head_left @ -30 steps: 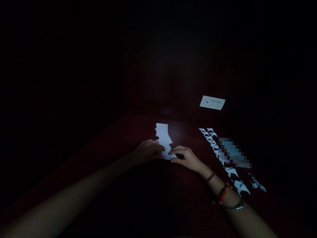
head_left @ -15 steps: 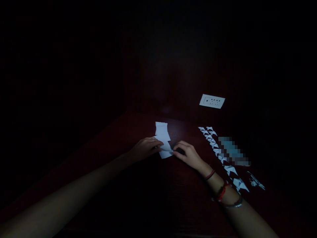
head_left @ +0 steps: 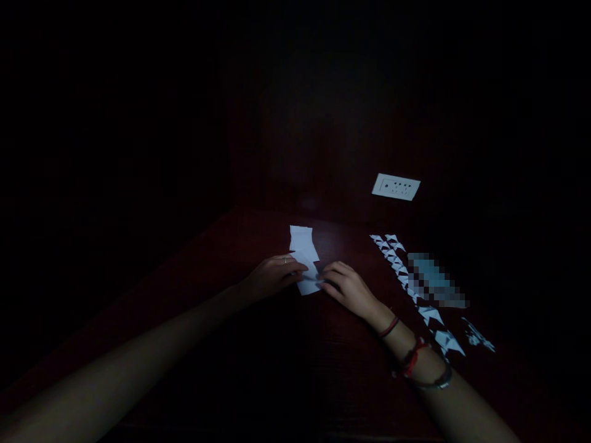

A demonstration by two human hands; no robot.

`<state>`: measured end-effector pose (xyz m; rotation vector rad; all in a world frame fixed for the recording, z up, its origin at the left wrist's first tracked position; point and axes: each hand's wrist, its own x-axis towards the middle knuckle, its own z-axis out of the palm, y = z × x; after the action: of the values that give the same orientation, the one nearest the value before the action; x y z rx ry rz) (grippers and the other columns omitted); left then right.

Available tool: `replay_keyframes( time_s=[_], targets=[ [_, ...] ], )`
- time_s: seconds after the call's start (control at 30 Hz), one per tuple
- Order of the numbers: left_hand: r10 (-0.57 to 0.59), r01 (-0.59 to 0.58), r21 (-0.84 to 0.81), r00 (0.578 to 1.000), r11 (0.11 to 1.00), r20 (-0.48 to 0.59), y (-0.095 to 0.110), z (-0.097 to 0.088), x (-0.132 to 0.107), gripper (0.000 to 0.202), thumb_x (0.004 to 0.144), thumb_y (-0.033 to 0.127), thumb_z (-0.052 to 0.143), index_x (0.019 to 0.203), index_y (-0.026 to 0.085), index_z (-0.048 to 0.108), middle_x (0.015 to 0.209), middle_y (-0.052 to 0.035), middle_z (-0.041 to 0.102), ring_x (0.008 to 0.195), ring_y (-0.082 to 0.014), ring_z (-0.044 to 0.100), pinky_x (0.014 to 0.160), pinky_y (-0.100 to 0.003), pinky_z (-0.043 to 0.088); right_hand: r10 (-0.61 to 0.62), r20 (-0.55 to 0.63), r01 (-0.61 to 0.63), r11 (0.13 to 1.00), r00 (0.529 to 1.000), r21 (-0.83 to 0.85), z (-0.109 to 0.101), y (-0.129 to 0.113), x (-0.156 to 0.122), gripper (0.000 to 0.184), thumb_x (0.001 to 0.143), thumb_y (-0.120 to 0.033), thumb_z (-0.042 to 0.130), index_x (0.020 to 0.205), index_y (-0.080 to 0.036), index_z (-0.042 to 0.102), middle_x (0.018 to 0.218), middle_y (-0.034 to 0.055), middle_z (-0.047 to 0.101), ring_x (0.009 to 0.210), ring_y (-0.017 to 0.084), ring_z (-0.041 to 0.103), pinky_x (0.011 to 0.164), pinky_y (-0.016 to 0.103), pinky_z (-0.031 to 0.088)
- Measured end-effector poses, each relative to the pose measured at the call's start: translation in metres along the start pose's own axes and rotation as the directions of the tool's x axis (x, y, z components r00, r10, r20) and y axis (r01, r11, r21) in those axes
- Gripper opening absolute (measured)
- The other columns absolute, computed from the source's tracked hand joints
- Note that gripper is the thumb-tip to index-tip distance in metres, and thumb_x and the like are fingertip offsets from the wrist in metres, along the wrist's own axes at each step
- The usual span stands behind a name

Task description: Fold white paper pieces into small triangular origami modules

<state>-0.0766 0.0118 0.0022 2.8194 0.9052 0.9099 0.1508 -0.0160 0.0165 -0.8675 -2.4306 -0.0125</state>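
Observation:
The scene is very dark. A small stack of white paper slips (head_left: 305, 249) lies on a dark wooden table (head_left: 258, 344). My left hand (head_left: 272, 275) rests on the slips' near end, fingers curled and pressing a slip, with a ring on one finger. My right hand (head_left: 348, 287) meets it from the right, fingertips pinched on the same lowest slip (head_left: 308, 284). Red thread bands and a metal bangle circle my right wrist (head_left: 418, 363).
A row of small folded white paper triangles (head_left: 406, 277) runs diagonally along the table's right side, beside a blurred bluish patch (head_left: 434, 282). A few paper scraps (head_left: 478, 337) lie further right. A white wall socket plate (head_left: 396, 186) sits on the dark wall behind.
Both hands have drawn closer together over the lowest slip, which now looks shorter and partly covered. The upper slips have stayed where they were.

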Motion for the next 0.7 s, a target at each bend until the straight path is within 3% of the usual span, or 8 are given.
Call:
replay_keyframes(
  time_s=[0.13, 0.23, 0.33, 0.43, 0.53, 0.6, 0.7],
  targets=[
    [-0.026, 0.025, 0.027, 0.999, 0.999, 0.041, 0.005, -0.003, 0.001, 0.033, 0.083, 0.037, 0.049, 0.114, 0.025, 0.047, 0.105, -0.0014, 0.056, 0.097, -0.0166, 0.049, 0.086, -0.031, 0.035, 0.097, -0.136, -0.116, 0.984, 0.986, -0.136, -0.007, 0.001, 0.000, 0.015, 0.083, -0.019, 0.042, 0.081, -0.016, 0.057, 0.084, 0.0061, 0.057, 0.082, 0.017, 0.049, 0.075, 0.031, 0.039],
    [-0.133, 0.128, 0.093, 0.990, 0.987, 0.055, 0.008, -0.003, 0.000, 0.075, 0.069, 0.052, 0.059, 0.131, 0.024, 0.026, 0.129, -0.0077, 0.036, 0.114, -0.0261, 0.035, 0.091, -0.039, 0.031, 0.187, -0.259, -0.256, 0.929, 0.948, -0.266, -0.021, 0.004, 0.000, 0.015, 0.082, -0.019, 0.042, 0.080, -0.014, 0.056, 0.086, 0.0085, 0.056, 0.083, 0.019, 0.048, 0.076, 0.034, 0.038],
    [-0.188, 0.176, 0.143, 0.979, 0.974, 0.075, 0.011, -0.001, -0.002, 0.099, 0.059, 0.058, 0.063, 0.135, 0.021, 0.013, 0.136, -0.0120, 0.023, 0.119, -0.0323, 0.025, 0.094, -0.043, 0.026, 0.213, -0.178, -0.269, 0.872, 0.961, -0.409, -0.033, 0.002, 0.000, 0.013, 0.079, -0.019, 0.045, 0.079, -0.014, 0.057, 0.090, 0.0112, 0.056, 0.086, 0.023, 0.047, 0.075, 0.037, 0.037],
    [-0.174, 0.156, 0.174, 0.981, 0.972, 0.090, 0.012, 0.000, -0.004, 0.084, 0.068, 0.051, 0.059, 0.134, 0.021, 0.016, 0.132, -0.0102, 0.031, 0.117, -0.0292, 0.030, 0.094, -0.041, 0.026, 0.253, 0.080, -0.188, 0.863, 0.964, -0.468, -0.035, -0.002, -0.003, 0.009, 0.073, -0.015, 0.050, 0.073, -0.015, 0.060, 0.091, 0.0125, 0.057, 0.084, 0.024, 0.049, 0.073, 0.036, 0.037],
    [-0.184, 0.158, 0.189, 0.975, 0.969, 0.128, 0.009, 0.001, -0.005, 0.061, 0.078, 0.038, 0.053, 0.131, 0.023, 0.026, 0.117, -0.0059, 0.048, 0.105, -0.0226, 0.045, 0.088, -0.036, 0.033, 0.300, 0.302, -0.170, 0.905, 0.905, -0.391, -0.031, -0.002, -0.008, 0.009, 0.073, -0.018, 0.053, 0.068, -0.016, 0.060, 0.081, 0.0102, 0.060, 0.074, 0.020, 0.054, 0.068, 0.032, 0.040],
    [-0.184, 0.153, 0.201, 0.972, 0.967, 0.146, 0.005, 0.002, -0.006, 0.048, 0.081, 0.032, 0.049, 0.126, 0.024, 0.033, 0.108, -0.0032, 0.055, 0.096, -0.0192, 0.051, 0.083, -0.032, 0.037, 0.312, 0.315, -0.216, 0.928, 0.896, -0.303, -0.028, 0.001, -0.009, 0.016, 0.077, -0.027, 0.051, 0.072, -0.016, 0.061, 0.078, 0.0082, 0.061, 0.071, 0.019, 0.055, 0.067, 0.030, 0.041],
    [-0.146, 0.111, 0.255, 0.981, 0.961, 0.124, 0.001, 0.002, -0.006, 0.036, 0.083, 0.028, 0.046, 0.118, 0.025, 0.043, 0.099, -0.0015, 0.060, 0.087, -0.0173, 0.056, 0.076, -0.028, 0.040, 0.291, 0.181, -0.266, 0.952, 0.939, -0.151, -0.020, 0.005, -0.002, 0.023, 0.082, -0.032, 0.045, 0.091, -0.016, 0.059, 0.089, 0.0077, 0.060, 0.082, 0.017, 0.055, 0.073, 0.028, 0.042]
  ],
)
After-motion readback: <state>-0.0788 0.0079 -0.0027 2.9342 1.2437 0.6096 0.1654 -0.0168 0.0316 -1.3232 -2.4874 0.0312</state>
